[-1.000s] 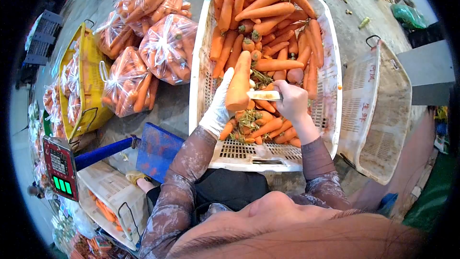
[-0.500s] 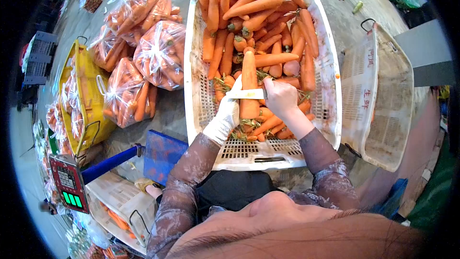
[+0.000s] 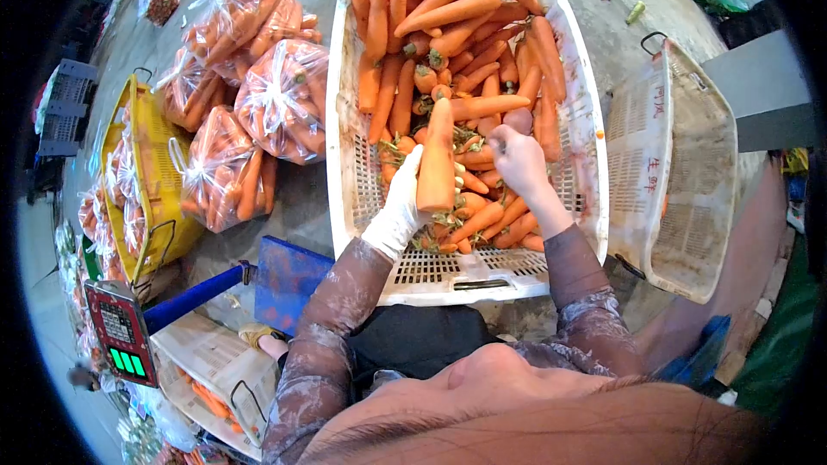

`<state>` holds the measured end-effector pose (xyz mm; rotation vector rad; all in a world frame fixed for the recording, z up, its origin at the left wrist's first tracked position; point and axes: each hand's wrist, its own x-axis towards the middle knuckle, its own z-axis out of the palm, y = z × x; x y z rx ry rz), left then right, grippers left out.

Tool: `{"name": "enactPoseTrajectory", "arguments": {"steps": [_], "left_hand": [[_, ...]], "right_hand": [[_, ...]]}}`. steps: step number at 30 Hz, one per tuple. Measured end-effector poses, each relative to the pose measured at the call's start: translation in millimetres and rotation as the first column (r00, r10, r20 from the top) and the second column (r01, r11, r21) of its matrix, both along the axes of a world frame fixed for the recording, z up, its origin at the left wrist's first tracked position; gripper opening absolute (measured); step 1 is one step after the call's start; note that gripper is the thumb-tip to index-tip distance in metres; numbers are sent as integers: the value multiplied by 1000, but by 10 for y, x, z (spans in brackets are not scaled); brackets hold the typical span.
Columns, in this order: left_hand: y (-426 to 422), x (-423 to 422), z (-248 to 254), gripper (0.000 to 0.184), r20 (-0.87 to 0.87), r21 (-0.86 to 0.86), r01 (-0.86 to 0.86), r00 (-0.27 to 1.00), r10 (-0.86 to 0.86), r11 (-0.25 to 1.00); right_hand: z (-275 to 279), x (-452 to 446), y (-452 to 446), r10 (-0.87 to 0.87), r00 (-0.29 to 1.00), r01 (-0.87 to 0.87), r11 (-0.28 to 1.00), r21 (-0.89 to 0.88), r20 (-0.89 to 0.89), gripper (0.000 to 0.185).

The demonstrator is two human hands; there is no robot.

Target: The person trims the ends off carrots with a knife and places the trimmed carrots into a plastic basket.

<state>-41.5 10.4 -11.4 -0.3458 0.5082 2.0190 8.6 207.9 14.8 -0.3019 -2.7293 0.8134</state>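
My left hand (image 3: 401, 200), in a white glove, is closed around a large carrot (image 3: 438, 159) standing nearly upright with its cut, broad end toward me. To its right, my bare right hand (image 3: 520, 159) has its fingers curled; what they hold, if anything, is hidden. Both hands are over a white plastic crate (image 3: 338, 120) heaped with carrots (image 3: 448, 15). Below my right hand lie smaller carrots with green stubs (image 3: 487, 220).
Clear bags of carrots (image 3: 284, 103) stand on the floor at left, beside a yellow crate (image 3: 164, 198). A scale with a lit display (image 3: 121, 331) and blue platform (image 3: 289, 284) is nearer. Another white crate (image 3: 689, 172) is at right.
My right hand has moved away from the carrot, right and slightly up. The pale flat strip that crossed the carrot is no longer visible. The carrot now leans slightly in my left hand.
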Motion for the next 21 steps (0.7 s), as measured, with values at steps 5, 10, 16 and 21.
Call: {"name": "enactPoseTrajectory", "arguments": {"steps": [5,10,16,21], "left_hand": [[-17,-13,96,44,-35,-43,-216,976,214,976],[-68,-49,103,43,109,49,-171,980,165,984],[-54,-31,146,48,36,-136,-167,984,173,977],[-38,-71,212,49,-79,-1,-87,993,87,996]], "right_hand": [[45,49,-332,263,959,-244,957,156,-110,9],[118,56,-288,169,985,-171,981,-93,-19,9],[136,60,-227,134,984,-91,946,-311,121,11],[74,22,-227,120,979,-8,825,-565,162,25]]}}
